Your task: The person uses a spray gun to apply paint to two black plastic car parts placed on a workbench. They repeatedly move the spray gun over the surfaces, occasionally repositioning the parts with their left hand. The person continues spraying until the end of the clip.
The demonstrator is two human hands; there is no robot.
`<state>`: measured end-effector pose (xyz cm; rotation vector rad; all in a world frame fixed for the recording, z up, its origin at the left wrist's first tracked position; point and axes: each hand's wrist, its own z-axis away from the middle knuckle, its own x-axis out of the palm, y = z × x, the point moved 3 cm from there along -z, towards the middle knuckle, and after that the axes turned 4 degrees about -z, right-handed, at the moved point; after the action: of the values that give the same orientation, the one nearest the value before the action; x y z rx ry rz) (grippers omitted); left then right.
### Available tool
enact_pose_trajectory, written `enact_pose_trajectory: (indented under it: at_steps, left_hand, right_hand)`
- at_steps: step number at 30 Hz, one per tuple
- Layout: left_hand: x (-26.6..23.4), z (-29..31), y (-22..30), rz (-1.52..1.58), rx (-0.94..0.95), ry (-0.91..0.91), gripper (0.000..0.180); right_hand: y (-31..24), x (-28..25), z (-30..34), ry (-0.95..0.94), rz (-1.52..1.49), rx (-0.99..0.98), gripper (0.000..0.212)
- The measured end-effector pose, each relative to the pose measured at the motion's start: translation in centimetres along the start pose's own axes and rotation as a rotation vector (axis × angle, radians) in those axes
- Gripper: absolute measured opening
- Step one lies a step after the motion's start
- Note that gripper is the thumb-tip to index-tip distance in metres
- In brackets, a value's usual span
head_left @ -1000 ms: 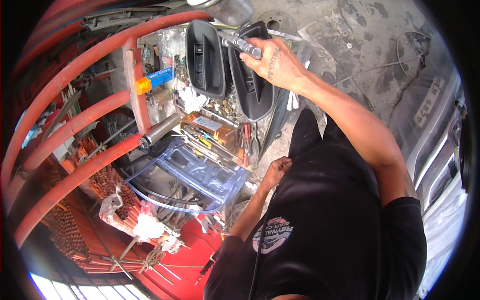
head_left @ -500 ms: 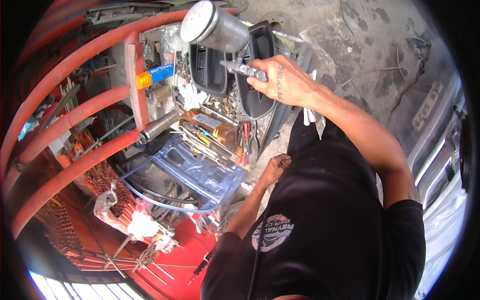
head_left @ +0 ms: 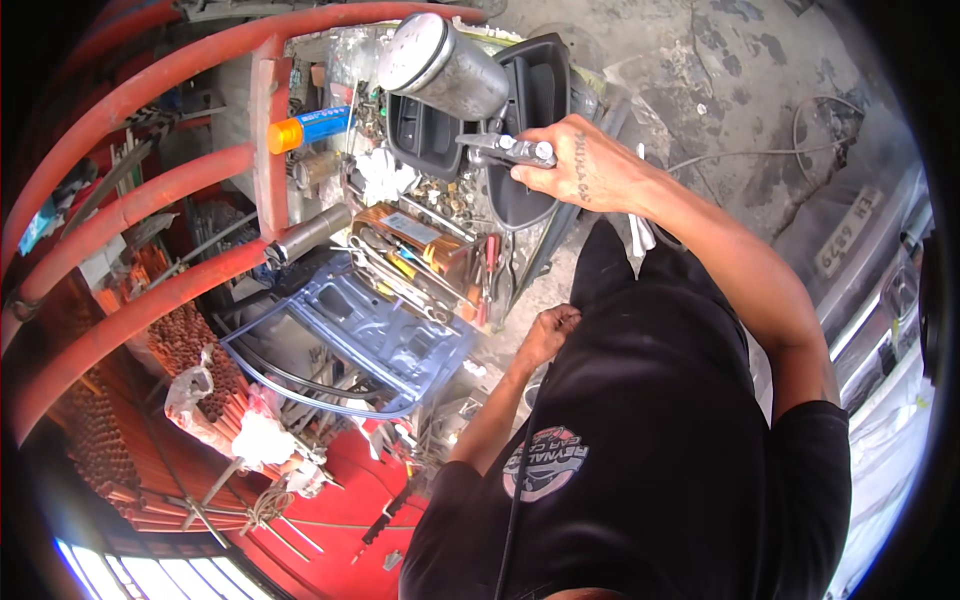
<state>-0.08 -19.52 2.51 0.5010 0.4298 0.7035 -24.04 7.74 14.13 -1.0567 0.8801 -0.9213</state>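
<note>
Support and Grip Arrangement

On my remote view, the red tubular frame [head_left: 272,170] spans the upper left and, in my judgement, limits reach on that side. The wearer's black clothing [head_left: 640,440] fills the lower centre. The blue metal panel [head_left: 400,320] sits left of centre; I cannot tell how it is supported. At upper centre, the left trim piece [head_left: 430,150] and right trim piece [head_left: 548,95] are set side by side, hollow faces toward my camera, presumably to expose the recesses. Below them, the brown tool box [head_left: 440,247] likely keeps loose tools together.

The spray gun [head_left: 505,148] is at upper centre, overlapping both trim pieces in my view; clearance cannot be judged. Its metal cup [head_left: 465,80] is uppermost, an attitude that would favour downward feed. The right hand [head_left: 590,170] carries it on an extended arm, probably to separate cup from clothing. The right fingers are wrapped on the gun's handle; some fingertips are hidden. The left hand [head_left: 548,333], at centre, is curled against the clothing. I cannot tell whether its fingers pinch anything.
</note>
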Motion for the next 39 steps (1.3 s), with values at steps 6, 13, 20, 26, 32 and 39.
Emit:
enact_pose_trajectory:
  at_steps: [6, 13, 20, 26, 32, 39]
  left_hand:
    - [-0.1, 0.0, -0.5, -0.040, 0.035, 0.003, 0.017]
    - [-0.2, -0.3, 0.0, -0.002, -0.009, -0.008, 0.016]
    - [0.0, -0.8, -0.5, 0.012, 0.011, 0.010, 0.016]
    - [-0.3, -0.8, 0.7, -0.093, 0.067, 0.070, 0.018]
    - [-2.1, -0.3, 4.3, -0.054, 0.181, 0.053, 0.023]
    - [-6.2, 1.1, 8.5, 0.209, 0.387, -0.109, 0.024]
  right_hand:
    - [-0.9, -1.3, -1.2, 0.154, 0.014, 0.015, 0.038]
    - [-0.1, 1.4, -0.2, -0.065, 0.009, -0.054, 0.047]
    - [-1.8, 1.1, 0.1, -0.079, 0.033, -0.041, 0.041]
    - [-4.5, -0.4, -2.2, 0.140, 0.281, -0.057, 0.029]
    - [-7.9, 0.3, -2.6, 0.226, 0.438, -0.025, 0.032]
    - [-9.8, 6.7, -0.9, 0.065, 0.503, 0.061, 0.053]
